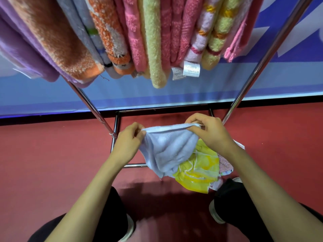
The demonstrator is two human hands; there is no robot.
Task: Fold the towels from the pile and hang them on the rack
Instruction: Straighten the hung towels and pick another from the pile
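A pale blue towel hangs between my two hands above the floor. My left hand pinches its upper left corner. My right hand pinches the upper right corner, and the top edge runs stretched between them. Under the blue towel lies the pile on the floor: a yellow and white towel and a pink one, partly hidden. Several folded towels hang side by side on the rack overhead, among them a purple one, an orange one, a pink one and a pale yellow one.
The rack's chrome legs slant down on both sides to a metal base frame on the red floor. A blue and white banner covers the wall behind. My legs and shoes stand at the bottom.
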